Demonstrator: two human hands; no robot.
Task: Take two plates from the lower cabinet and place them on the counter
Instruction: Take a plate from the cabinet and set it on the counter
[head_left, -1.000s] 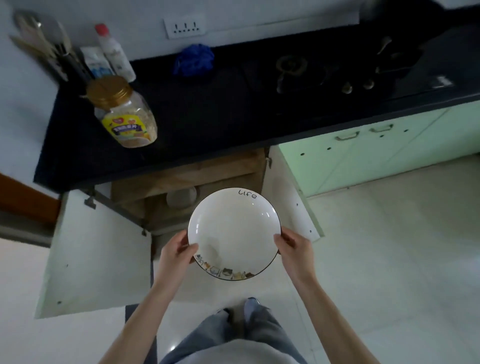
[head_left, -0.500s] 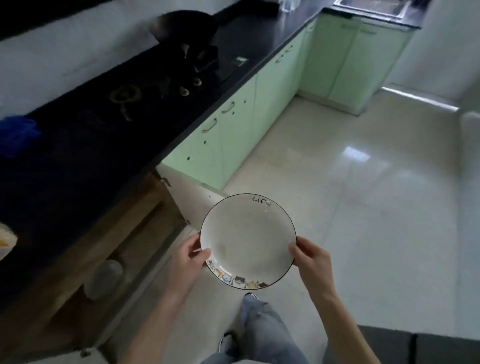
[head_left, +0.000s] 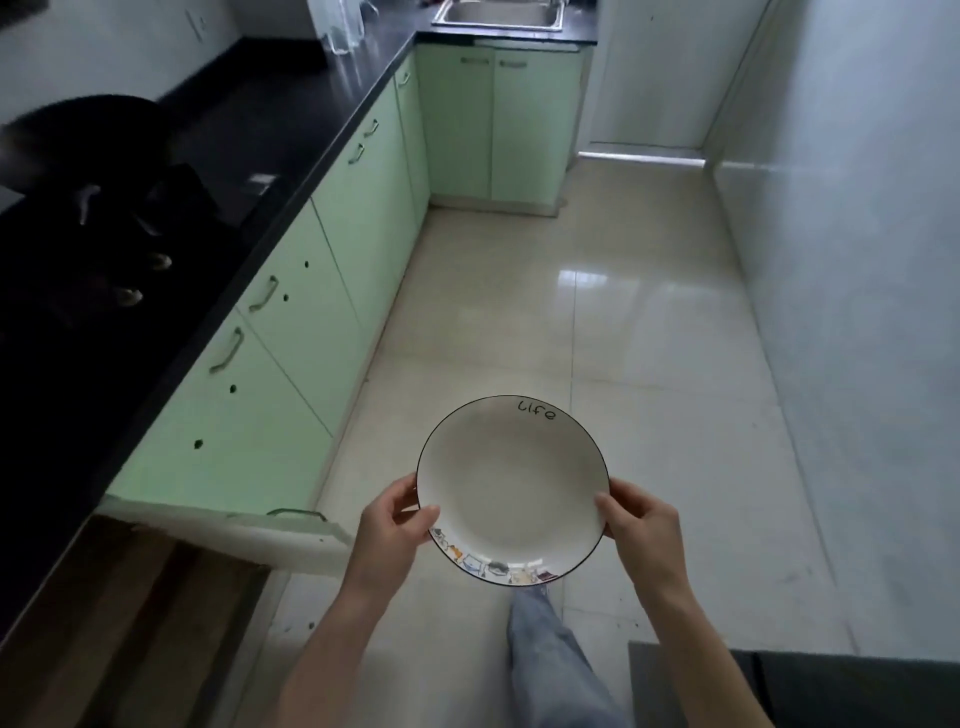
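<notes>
A white plate (head_left: 511, 486) with a thin black rim, the word "life" at its far edge and small drawings along its near edge is held level over the floor, at about waist height. My left hand (head_left: 395, 525) grips its left rim and my right hand (head_left: 641, 522) grips its right rim. The black counter (head_left: 244, 124) runs along the left side, well apart from the plate. The open lower cabinet (head_left: 119, 613) shows its wooden inside at the bottom left, with its door (head_left: 228, 530) swung out toward my left arm. No second plate is in sight.
A gas stove (head_left: 98, 249) with a dark wok (head_left: 78, 135) sits on the counter. Green cabinet doors (head_left: 291, 322) line the left side; a steel sink (head_left: 501, 13) is at the far end. Glossy tiled floor (head_left: 623, 322) stretches ahead. My jeans leg (head_left: 550, 654) is below the plate.
The view has swung right, away from the open cabinet and along the kitchen toward the sink. Both hands keep the same hold on the plate, which stays in front of me.
</notes>
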